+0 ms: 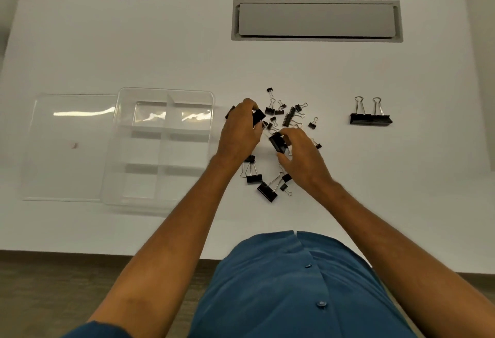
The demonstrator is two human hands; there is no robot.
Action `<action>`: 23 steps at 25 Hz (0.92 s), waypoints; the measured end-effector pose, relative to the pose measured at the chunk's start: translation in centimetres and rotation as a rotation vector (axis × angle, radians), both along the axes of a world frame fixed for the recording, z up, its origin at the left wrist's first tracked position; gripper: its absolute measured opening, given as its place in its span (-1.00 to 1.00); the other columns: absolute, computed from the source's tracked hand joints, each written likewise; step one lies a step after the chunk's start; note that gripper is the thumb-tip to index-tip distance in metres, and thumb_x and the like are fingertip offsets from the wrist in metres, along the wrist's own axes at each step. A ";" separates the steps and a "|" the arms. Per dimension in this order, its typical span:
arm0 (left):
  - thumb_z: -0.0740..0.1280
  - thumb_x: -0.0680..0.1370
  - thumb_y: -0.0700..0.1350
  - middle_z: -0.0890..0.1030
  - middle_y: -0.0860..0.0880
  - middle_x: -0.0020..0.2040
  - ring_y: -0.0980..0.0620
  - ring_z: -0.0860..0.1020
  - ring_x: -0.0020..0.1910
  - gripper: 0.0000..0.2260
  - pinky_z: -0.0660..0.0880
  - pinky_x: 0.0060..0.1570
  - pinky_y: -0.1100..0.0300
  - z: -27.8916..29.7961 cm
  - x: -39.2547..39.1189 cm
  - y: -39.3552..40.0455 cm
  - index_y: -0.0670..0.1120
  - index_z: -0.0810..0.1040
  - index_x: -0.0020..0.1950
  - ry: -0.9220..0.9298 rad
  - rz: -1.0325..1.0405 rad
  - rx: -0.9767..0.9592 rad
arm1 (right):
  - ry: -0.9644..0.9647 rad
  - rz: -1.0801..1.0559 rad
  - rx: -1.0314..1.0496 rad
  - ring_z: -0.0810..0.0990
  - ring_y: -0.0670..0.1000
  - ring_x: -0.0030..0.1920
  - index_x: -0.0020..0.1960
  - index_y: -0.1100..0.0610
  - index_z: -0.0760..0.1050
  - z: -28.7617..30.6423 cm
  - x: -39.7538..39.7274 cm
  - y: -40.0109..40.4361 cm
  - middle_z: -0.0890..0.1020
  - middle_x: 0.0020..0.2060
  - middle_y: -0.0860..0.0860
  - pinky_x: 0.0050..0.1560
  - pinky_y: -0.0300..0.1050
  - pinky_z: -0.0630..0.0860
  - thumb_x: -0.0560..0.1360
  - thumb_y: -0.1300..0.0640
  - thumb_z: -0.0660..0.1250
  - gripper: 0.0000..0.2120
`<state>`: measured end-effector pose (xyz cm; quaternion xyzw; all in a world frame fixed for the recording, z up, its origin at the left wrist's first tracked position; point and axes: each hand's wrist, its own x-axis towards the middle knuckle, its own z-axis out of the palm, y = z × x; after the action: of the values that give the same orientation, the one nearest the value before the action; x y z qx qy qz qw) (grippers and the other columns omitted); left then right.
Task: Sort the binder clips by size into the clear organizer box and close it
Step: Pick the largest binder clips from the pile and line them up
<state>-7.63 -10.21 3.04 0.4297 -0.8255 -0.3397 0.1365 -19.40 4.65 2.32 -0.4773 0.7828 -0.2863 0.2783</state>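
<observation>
A heap of black binder clips [288,116] of mixed sizes lies on the white desk, right of the clear organizer box [163,147]. The box stands open with its compartments holding nothing, and its clear lid [69,147] lies flat at its left. My left hand [241,131] pinches a black binder clip [258,116] at the heap's left edge. My right hand [302,155] grips another black binder clip [277,142] just beside it. Two large clips [371,118] stand side by side, apart at the right. More clips [265,187] lie below my hands.
A grey cable hatch [317,20] is set into the desk at the back right. The desk's front edge [107,253] runs near my body. A small red mark [73,145] shows on the lid.
</observation>
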 end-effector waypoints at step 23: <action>0.42 0.56 -0.08 0.48 -0.01 0.09 0.05 0.50 0.02 -0.69 0.46 -0.03 0.26 -2.7 12.7 15.4 -0.07 0.44 0.24 -0.053 0.385 0.421 | 0.256 0.217 0.214 0.51 0.07 0.06 0.30 0.12 0.47 -2.2 7.4 6.7 0.46 0.19 0.08 -0.14 -0.12 0.58 0.52 0.26 0.41 -0.63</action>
<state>5.05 5.22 0.34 0.6060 -0.6434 -0.4601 0.0846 -11.96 11.34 0.10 -0.5591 0.7817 -0.1068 0.2547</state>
